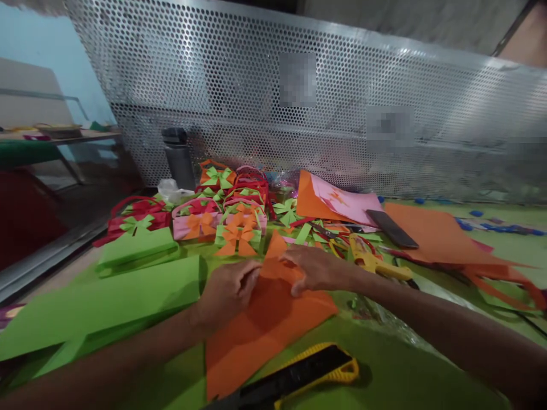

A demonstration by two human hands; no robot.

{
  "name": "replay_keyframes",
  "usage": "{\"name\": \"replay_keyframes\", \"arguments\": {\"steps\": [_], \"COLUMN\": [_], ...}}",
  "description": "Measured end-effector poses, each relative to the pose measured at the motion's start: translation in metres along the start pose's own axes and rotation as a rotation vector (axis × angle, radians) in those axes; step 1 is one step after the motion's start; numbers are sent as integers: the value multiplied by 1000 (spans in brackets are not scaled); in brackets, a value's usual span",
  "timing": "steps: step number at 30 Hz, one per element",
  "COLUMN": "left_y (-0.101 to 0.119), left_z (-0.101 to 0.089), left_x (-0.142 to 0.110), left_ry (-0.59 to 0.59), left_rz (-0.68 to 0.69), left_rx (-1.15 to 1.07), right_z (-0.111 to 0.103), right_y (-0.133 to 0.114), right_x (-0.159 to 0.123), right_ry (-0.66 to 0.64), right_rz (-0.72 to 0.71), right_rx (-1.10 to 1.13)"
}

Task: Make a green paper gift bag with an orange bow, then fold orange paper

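Observation:
An orange paper sheet (260,324) lies on the green table cover in front of me, with its far corner folded up to a point. My left hand (226,291) has its fingers curled and pressed on the sheet's left part. Over on the right side of the fold, my right hand (316,267) pinches the raised paper near the point. Both hands touch the same sheet, close together.
A black and yellow tool (299,377) lies at the near edge. Green sheets (106,302) lie left. Several paper bags with bows (213,219) stand behind. Yellow scissors (376,263), a phone (391,228) and orange and pink sheets (431,239) lie right. A perforated metal panel (299,102) backs the table.

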State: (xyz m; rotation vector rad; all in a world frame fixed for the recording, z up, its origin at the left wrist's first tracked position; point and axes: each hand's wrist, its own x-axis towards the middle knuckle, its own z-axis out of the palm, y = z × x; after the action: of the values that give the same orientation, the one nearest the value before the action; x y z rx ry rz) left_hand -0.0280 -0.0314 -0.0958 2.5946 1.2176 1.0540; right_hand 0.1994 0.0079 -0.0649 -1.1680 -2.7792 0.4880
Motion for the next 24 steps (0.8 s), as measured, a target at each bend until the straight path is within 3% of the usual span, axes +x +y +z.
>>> {"name": "replay_keyframes", "arguments": {"steps": [3, 8, 17, 24], "left_y": [-4, -11, -8, -10], "left_z": [0, 2, 0, -5], "left_x": [4, 5, 7, 10], "left_ry": [-16, -64, -68, 29], "left_rz": [-140, -438, -458, -578], "left_rx": [-81, -439, -483, -528], "right_z": [2, 0, -3, -6], "right_y": [2, 1, -13, 5], "right_x": [1, 2, -1, 2], "right_ry": [-26, -36, -29, 64], "right_rz": [-7, -4, -16, 138], "right_rx": [-21, 8, 137, 376]}}
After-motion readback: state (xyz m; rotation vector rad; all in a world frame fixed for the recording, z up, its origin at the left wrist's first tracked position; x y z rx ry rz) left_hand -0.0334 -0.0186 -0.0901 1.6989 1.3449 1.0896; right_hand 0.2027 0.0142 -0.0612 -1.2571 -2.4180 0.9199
